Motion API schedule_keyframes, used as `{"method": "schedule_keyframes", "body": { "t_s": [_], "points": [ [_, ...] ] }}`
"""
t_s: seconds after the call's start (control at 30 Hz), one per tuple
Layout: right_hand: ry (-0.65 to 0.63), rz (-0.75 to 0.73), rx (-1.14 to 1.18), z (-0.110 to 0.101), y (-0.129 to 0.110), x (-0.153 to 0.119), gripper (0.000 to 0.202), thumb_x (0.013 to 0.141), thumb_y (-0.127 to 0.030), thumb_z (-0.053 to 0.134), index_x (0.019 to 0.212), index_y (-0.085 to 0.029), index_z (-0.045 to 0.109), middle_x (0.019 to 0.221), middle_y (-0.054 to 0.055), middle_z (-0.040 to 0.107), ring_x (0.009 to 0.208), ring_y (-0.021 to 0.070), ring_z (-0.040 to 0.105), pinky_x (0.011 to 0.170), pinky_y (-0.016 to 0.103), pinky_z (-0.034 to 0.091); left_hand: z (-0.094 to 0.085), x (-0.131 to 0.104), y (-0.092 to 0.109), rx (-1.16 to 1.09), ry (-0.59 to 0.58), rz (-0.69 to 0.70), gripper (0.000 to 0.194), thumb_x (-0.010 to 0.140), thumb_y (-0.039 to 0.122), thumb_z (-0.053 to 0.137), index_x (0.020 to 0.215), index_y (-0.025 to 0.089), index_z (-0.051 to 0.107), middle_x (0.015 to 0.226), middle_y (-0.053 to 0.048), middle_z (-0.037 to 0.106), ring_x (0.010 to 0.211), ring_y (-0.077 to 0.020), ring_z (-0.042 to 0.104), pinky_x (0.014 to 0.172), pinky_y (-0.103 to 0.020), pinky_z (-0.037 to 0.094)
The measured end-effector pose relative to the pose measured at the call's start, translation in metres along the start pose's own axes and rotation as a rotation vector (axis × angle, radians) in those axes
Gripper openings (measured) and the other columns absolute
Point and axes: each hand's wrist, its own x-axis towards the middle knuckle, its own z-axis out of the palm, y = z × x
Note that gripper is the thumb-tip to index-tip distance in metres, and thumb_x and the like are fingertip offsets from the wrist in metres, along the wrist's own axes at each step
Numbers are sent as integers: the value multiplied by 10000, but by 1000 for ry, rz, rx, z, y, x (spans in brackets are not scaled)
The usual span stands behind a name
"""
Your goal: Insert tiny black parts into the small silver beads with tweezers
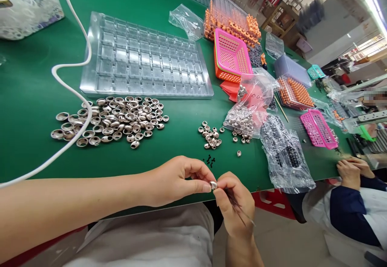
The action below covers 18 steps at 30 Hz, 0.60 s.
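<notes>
Near the table's front edge my left hand [184,178] pinches a small silver metal shell [213,185] between thumb and fingertips. My right hand [237,202] meets it from the other side, with thumb and forefinger at the shell. Thin metal tweezers [240,210] lie in my right hand, their slim ends pointing back past the palm. Just beyond my hands are a few tiny black pieces [209,160] and a small group of silver shells [212,136]. A larger pile of silver shells [121,117] spreads to the left.
A clear compartment tray [148,59] lies behind the big pile. A white cable [71,7] crosses the left side. Bags of shells [242,117] and black parts [284,154], plus pink baskets [219,53], stand to the right. Another person's hands [352,170] rest at the far right.
</notes>
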Motion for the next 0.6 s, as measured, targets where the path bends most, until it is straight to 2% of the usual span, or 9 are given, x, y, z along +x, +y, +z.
{"method": "schedule_keyframes", "body": {
  "t_s": [0.13,0.23,0.6],
  "points": [
    [-17,182,227,2,5,1,114,948,-255,630,850,-198,621,715,-29,506,535,70,411,459,206,321,-2,3,2,-141,-4,-29,245,806,377,773,876,160,684,835,12,676,787,-135,575,767,-263,470],
    [-2,273,332,7,8,2,176,945,-300,646,809,-191,624,651,-42,470,508,67,390,444,200,315,-4,4,4,-205,-7,-78,265,769,385,800,832,166,666,768,32,632,738,-124,536,726,-258,441],
    [90,189,300,17,3,10,87,909,-278,693,874,-201,674,737,-15,579,532,69,463,446,190,353,-3,5,6,-479,6,-208,330,651,415,877,725,152,692,693,4,608,699,-137,535,705,-277,413]
  ]
}}
